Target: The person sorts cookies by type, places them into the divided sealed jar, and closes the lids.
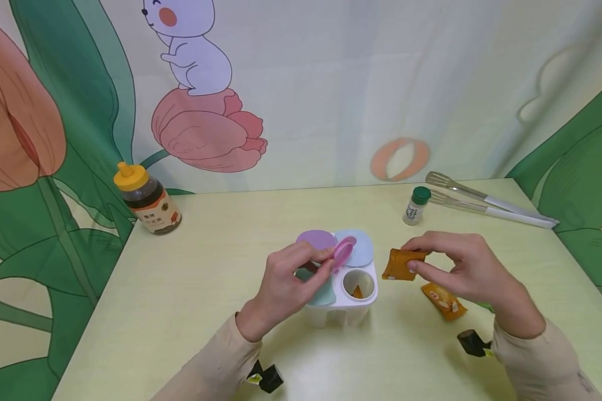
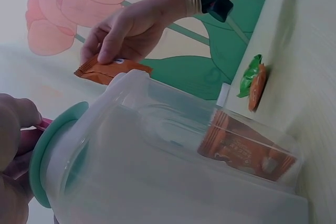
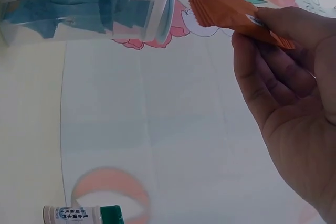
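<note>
My left hand (image 1: pixel 285 281) pinches a pink round lid (image 1: pixel 343 253) above a white container (image 1: pixel 345 305) with several compartments. Purple (image 1: pixel 315 239), blue (image 1: pixel 358 248) and teal lids (image 1: pixel 325 293) cover the others; the near right compartment is uncovered. Inside it lies an orange snack packet (image 2: pixel 244 150), low against the clear wall in the left wrist view. Just right of the opening, my right hand (image 1: pixel 464 264) holds another orange packet (image 1: pixel 403 264) between thumb and fingers, up off the table. Something blue (image 3: pixel 84 14) shows through another compartment in the right wrist view.
On the table by my right wrist lie an orange packet (image 1: pixel 443 301) and a green one (image 2: pixel 251 74), partly hidden. A green-capped shaker (image 1: pixel 416 205) and two metal-ended utensils (image 1: pixel 491 201) sit at the back right. A yellow-capped syrup bottle (image 1: pixel 150 203) stands back left.
</note>
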### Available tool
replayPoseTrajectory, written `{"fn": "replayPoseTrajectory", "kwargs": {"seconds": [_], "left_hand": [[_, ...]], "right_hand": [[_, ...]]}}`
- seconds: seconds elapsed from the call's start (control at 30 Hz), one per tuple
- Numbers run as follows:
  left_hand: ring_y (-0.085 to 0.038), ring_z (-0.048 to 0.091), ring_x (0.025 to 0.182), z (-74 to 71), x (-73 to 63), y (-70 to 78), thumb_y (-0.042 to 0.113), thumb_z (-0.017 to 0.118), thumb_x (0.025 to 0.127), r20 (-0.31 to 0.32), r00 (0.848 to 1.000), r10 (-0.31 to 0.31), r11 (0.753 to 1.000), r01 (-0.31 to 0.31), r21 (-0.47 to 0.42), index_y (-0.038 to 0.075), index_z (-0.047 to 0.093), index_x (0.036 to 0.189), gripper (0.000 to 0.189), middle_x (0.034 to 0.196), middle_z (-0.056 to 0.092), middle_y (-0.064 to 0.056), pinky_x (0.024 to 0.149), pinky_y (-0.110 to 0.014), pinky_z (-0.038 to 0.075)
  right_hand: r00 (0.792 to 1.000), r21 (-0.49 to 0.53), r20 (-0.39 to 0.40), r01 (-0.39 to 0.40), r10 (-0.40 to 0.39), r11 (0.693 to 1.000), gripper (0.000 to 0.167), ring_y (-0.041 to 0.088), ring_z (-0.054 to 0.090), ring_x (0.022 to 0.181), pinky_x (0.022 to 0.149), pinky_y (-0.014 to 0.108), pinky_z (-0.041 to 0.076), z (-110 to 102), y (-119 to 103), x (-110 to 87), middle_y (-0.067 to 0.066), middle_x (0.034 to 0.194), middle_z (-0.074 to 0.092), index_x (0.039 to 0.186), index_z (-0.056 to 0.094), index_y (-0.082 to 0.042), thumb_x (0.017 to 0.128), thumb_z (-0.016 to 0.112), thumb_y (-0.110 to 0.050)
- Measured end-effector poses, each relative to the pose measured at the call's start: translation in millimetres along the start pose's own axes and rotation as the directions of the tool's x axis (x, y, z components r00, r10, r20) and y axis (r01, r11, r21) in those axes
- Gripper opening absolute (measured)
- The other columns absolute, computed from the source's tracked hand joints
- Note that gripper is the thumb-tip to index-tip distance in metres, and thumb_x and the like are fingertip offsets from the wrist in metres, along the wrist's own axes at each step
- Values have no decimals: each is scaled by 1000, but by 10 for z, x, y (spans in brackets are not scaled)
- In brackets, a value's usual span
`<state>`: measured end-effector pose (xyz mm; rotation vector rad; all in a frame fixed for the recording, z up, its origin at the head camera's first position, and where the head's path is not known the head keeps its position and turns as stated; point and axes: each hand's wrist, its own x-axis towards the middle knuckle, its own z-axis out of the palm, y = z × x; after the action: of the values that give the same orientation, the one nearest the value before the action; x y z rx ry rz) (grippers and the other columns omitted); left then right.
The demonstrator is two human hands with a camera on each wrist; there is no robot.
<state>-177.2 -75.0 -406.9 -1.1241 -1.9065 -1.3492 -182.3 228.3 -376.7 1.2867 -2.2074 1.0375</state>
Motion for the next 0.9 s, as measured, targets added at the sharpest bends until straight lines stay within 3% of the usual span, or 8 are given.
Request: {"fn": "replayPoseTrajectory", "kwargs": {"seconds": [0.17,0.3,0.5,0.9], "left_hand": [[-14,65,66,4,2,-2,-11,74,75,-10,1000,6,1000,-6,-3,-1,70,90,19,78,69,-9,62,-15,55],[-14,65,65,5,-4,-2,-12,74,74,-17,1000,9,1000,-9,3,-1,69,89,19,78,68,-9,61,-14,55],[-15,65,66,12,-8,-2,-11,74,74,-12,1000,2,1000,-2,11,-1,69,88,18,80,69,-10,61,-14,55],[-15,65,66,23,1,-6,-11,74,74,-9,1000,7,1000,-7,5,-1,70,89,19,80,70,-10,62,-15,55]], "right_hand": [[998,41,-28,51,-50,998,23,2,65,82,75,12,54,5,-33,64,5,90,72,103,70,-4,81,78,-7],[994,107,-44,105,-101,989,19,3,65,82,76,13,54,52,-51,140,8,89,71,101,70,0,86,73,-11],[989,162,-58,147,-139,976,18,6,66,80,75,15,55,144,-78,214,9,88,71,100,69,2,87,71,-10],[994,161,-32,108,-104,981,20,7,67,81,78,16,55,278,-138,250,4,91,70,103,69,-3,85,74,-8]]}}
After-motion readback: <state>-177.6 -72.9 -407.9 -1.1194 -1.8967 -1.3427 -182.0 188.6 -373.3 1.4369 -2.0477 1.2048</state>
